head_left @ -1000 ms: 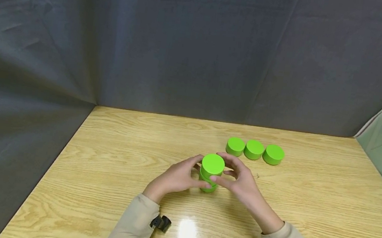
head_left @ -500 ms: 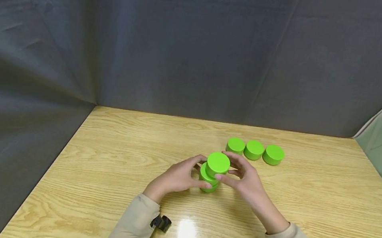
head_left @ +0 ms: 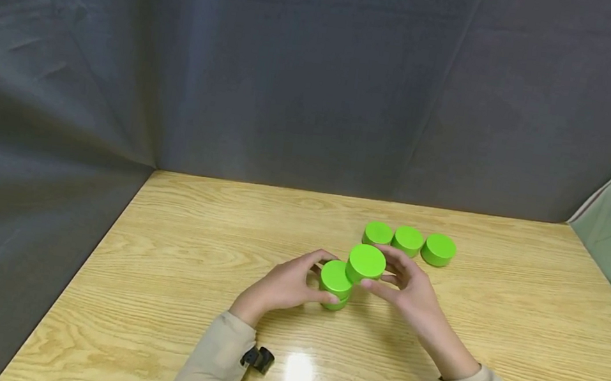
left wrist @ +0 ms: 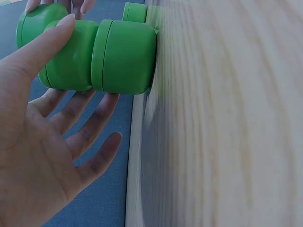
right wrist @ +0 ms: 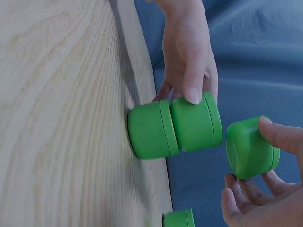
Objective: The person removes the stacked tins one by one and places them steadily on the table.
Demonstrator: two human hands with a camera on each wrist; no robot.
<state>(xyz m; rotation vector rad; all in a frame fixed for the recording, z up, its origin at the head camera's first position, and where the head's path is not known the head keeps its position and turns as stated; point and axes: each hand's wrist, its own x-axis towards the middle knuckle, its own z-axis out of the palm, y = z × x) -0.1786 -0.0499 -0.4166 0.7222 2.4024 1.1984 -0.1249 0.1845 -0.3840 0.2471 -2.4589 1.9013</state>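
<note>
green and squat, the held jar (head_left: 367, 263) hangs clear of the wood-grained desk (head_left: 187, 252), clamped between thumb and fingertips of the right hand (head_left: 412, 293), above and just beside a stacked pair. from my remote seat i see the left hand (head_left: 287, 283) gripping the upper jar (head_left: 337, 275), thumb on the near side, slightly off-centre on the lower jar (right wrist: 150, 130). i judge that a knock from the held jar could shift that offset pair, or a loosening pinch could drop it. it points lid up, base down; no long axis stands out, its lid-to-base line near upright. beyond, three jars (head_left: 408, 239) form a row.
</note>
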